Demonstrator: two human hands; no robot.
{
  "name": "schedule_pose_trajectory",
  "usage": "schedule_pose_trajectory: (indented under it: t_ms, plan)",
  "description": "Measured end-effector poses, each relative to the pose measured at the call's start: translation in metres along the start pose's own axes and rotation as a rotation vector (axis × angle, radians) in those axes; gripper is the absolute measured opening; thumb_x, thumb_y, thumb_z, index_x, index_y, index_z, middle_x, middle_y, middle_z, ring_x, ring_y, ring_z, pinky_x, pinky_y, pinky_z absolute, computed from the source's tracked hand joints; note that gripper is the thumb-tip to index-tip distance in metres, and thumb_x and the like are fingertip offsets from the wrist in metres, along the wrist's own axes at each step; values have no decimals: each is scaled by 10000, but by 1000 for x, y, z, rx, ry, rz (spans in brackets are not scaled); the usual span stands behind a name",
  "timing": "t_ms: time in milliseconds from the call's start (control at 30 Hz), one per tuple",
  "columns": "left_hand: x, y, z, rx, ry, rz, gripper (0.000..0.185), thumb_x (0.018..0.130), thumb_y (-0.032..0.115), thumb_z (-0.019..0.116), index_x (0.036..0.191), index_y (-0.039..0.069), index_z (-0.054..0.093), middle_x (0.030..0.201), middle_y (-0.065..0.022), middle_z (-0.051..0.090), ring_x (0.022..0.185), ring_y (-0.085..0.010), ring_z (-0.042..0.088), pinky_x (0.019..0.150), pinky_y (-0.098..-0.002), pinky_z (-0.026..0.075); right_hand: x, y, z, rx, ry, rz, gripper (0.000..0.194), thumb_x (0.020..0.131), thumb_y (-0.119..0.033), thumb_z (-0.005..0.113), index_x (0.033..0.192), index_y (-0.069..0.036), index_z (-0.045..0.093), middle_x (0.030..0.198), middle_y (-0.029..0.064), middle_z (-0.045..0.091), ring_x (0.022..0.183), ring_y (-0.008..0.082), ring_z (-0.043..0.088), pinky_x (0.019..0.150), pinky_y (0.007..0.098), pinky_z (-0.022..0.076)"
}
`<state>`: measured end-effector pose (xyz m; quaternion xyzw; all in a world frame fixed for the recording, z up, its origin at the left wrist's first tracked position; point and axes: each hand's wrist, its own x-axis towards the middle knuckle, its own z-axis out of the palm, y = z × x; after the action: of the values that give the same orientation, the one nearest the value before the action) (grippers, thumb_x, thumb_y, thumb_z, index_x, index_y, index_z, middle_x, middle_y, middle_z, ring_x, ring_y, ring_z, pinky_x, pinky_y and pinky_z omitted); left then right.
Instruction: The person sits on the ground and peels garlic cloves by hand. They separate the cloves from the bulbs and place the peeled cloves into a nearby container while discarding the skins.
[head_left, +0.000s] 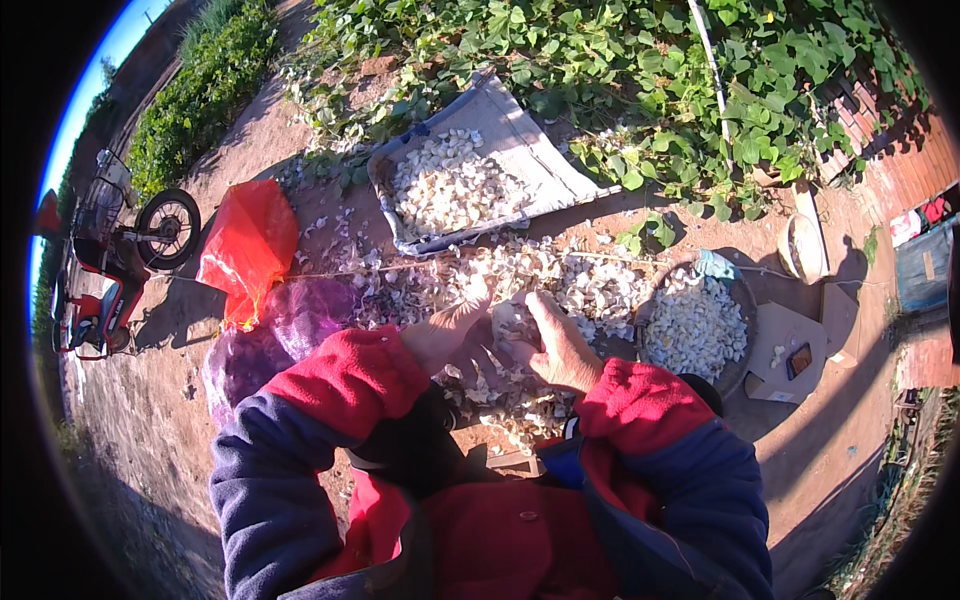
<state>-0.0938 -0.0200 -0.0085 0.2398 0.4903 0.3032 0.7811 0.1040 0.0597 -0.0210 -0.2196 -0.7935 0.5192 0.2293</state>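
A pale garlic bulb (514, 322) with papery skin is in my right hand (561, 343), between the thumb and fingers. My left hand (454, 330) is just beside the bulb, thumb raised and fingers apart, with nothing visible in it. Beneath both hands spreads a heap of garlic skins (517, 270) on the ground. To the right, a round basket (750, 300) is full of peeled-looking garlic cloves (694, 322). Ahead lies a cloth-lined tray (525, 127) with more garlic cloves (454, 184) piled at its left side.
A purple mesh sack (311, 315) and a red plastic bag (251, 232) stand at left. Cardboard (787, 337) with a dark rectangular object (799, 361) on it lies beyond the basket. A motor scooter (112, 285) is far left; leafy vines (600, 67) grow ahead.
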Motion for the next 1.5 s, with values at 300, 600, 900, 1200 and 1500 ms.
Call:
schedule_pose_trajectory:
  t_ms: [300,600,900,1200,1500]
  plan:
    - [25,-21,51,916,502,665,845,834,236,752,1423,-79,234,1073,-138,610,842,-95,616,582,-228,497,-11,-1,-14,411,9,438,391,960,-321,546,1182,0,550,949,75,641,819,133,598,703,278,491]
    - [43,-41,43,754,319,535,682,876,198,695,1334,-89,279,687,20,470,648,-57,460,624,-250,445,-5,38,-22,-123,-97,54,193,910,-163,536,1039,-26,580,719,183,604,623,309,611,575,392,464]
    - [31,-18,44,-339,154,631,227,881,308,573,912,111,463,713,-30,486,597,-140,471,502,-257,348,-2,72,-8,368,337,338,176,859,-125,526,725,-17,564,545,93,491,487,139,495,449,316,399]
    - [23,1,33,-400,-57,708,548,794,303,721,1222,47,494,959,-106,595,796,-218,574,670,-331,454,-4,51,-38,-780,-117,-52,231,800,-205,634,960,-42,604,768,161,629,717,348,642,589,438,480]
    - [24,6,42,-300,3,796,639,834,145,718,1369,51,383,1268,-79,534,1146,-219,546,947,-356,444,3,9,-38,-105,253,7,455,896,-329,653,1170,9,521,919,221,668,813,349,679,669,394,522]
